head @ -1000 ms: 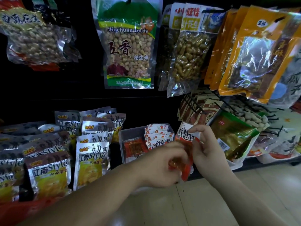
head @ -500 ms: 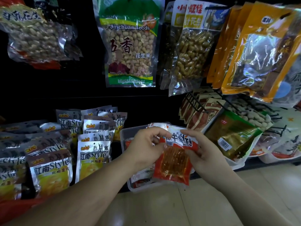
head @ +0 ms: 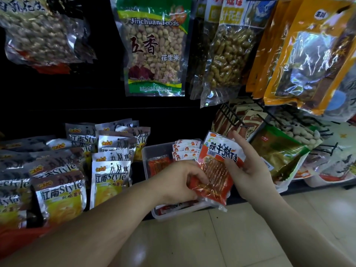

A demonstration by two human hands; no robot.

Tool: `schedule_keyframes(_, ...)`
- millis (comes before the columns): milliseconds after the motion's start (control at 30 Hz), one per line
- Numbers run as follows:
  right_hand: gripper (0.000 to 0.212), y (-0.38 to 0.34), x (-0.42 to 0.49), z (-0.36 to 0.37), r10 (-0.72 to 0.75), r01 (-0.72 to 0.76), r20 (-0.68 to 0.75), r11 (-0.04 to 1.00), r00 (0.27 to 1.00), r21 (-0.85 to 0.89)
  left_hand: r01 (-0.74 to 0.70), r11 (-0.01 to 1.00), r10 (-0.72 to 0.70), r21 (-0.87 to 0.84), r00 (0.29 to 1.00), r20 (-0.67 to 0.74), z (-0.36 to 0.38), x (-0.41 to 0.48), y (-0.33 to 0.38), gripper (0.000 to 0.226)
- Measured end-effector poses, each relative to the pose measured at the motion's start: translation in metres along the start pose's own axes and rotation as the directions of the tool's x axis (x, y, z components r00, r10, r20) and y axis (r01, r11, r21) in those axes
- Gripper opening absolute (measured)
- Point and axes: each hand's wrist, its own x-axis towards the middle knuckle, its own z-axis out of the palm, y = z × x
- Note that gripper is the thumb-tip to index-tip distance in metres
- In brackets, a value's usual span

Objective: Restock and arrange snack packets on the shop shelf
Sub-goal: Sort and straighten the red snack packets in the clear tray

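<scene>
Head view: a red snack packet [head: 216, 170] is held just above the near right corner of a clear tub [head: 147, 157]. It is gripped at its lower left by the left hand [head: 178, 183], fingers curled round it, and pinched along its right edge by the right hand [head: 250, 170]. Squaring the packet before filing is judged the step in hand; next it would have to be slid upright into the row of like packets [head: 185, 151] at the tub's far end. Its black lettering is seen inverted and cannot be read. "Jinchuan foods" is printed on the hanging peanut bag [head: 154, 53]; "Style" is read on the silver packets [head: 109, 178] at left.
</scene>
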Motion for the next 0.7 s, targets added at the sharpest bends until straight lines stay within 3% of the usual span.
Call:
schedule_keyframes(67,0.046,0.000,0.003,-0.001,-0.036,0.031,-0.053,0.995,0.998,-0.095,0.010,0.999,-0.009,0.049,1.000,-0.028,-0.002,0.002,0.000,0.041)
schedule_keyframes(167,0.013,-0.005,0.004,-0.003,-0.086,0.050,-0.111,0.955,0.990,-0.294,0.045,0.998,-0.045,0.036,0.999,-0.006,-0.004,-0.001,-0.005,0.049)
schedule_keyframes(233,0.018,-0.004,0.003,-0.001,-0.095,0.048,-0.111,0.930,0.989,-0.366,0.078,0.996,-0.078,0.047,0.997,-0.012,-0.005,-0.003,-0.013,0.052)
schedule_keyframes(433,0.009,0.019,0.001,0.014,0.074,-0.091,-0.082,0.970,0.994,-0.225,0.241,0.970,-0.242,-0.028,0.966,-0.093,-0.010,-0.008,-0.033,0.044)
schedule_keyframes(567,0.007,0.029,0.026,0.027,0.054,-0.065,-0.054,0.972,0.997,-0.228,0.317,0.948,-0.317,-0.020,0.942,-0.107,-0.003,0.000,-0.049,0.052)
schedule_keyframes(700,0.015,0.062,0.054,0.039,0.099,-0.080,0.087,0.975,0.991,-0.207,0.375,0.926,-0.377,-0.038,0.921,-0.096,0.013,0.019,-0.063,0.057)
